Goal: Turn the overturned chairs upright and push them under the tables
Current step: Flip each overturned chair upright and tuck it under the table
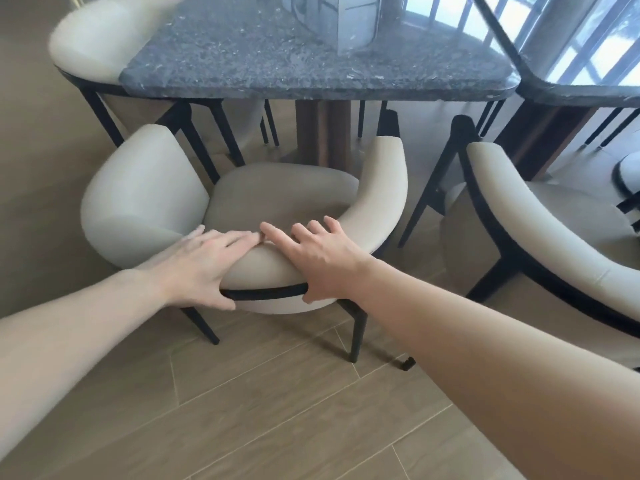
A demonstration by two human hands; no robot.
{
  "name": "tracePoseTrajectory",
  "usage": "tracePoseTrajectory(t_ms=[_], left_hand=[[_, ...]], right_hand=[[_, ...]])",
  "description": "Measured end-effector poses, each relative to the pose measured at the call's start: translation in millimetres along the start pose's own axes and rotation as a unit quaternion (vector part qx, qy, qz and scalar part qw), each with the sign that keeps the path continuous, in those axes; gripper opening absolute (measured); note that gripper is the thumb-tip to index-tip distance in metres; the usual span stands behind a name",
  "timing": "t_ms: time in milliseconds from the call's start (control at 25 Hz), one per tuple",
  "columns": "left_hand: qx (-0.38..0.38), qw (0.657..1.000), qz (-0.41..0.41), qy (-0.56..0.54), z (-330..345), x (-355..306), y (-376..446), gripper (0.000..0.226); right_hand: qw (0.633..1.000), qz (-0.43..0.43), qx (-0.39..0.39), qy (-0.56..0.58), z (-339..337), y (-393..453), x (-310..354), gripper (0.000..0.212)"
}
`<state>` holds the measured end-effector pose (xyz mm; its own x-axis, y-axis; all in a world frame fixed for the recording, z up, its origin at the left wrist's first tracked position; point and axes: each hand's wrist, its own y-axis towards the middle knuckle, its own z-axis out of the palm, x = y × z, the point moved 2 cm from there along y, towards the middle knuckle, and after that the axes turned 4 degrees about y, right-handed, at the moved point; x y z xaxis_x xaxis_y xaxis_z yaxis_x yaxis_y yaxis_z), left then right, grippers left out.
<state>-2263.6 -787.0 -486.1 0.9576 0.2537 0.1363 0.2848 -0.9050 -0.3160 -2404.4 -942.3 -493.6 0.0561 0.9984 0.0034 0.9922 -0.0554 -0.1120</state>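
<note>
We stood over the dark stone table [311, 67], and everything else sat relative to it. The cream chair [277, 199] was upright on its four legs just in front of the table's near edge, seat facing the pedestal, not yet tucked beneath the top. Another chair [540, 216] stood to the right of the table, angled, and a third [93, 43] was already pushed in at the table's left corner.

We judged the step in hand was the push: it would go best with even pressure from both palms, straight toward the pedestal, so the curved arms cleared the underside of the top without twisting.

Our left hand [197, 268] and right hand [322, 261] lay flat on the backrest at the side farthest from the table, fingers spread and nearly meeting, thumbs hooked under the black trim, pressing rather than clenching.
</note>
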Motion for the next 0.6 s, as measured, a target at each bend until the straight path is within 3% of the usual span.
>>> tracePoseTrajectory(t_ms=[80,280,600], left_hand=[[-0.013,1.000,0.004,0.016,0.5,5.4,1.5,0.118],[-0.030,0.998,0.015,0.054,-4.3,3.2,4.4,0.113],[-0.031,0.998,0.016,0.054,-6.6,3.3,5.6,0.112]], right_hand=[[1.000,0.006,0.000,-0.028,0.6,0.8,-1.4,0.125],[0.999,-0.011,0.001,-0.053,0.2,3.3,-0.1,0.089],[0.999,-0.009,0.009,-0.050,-5.1,1.5,2.0,0.082]])
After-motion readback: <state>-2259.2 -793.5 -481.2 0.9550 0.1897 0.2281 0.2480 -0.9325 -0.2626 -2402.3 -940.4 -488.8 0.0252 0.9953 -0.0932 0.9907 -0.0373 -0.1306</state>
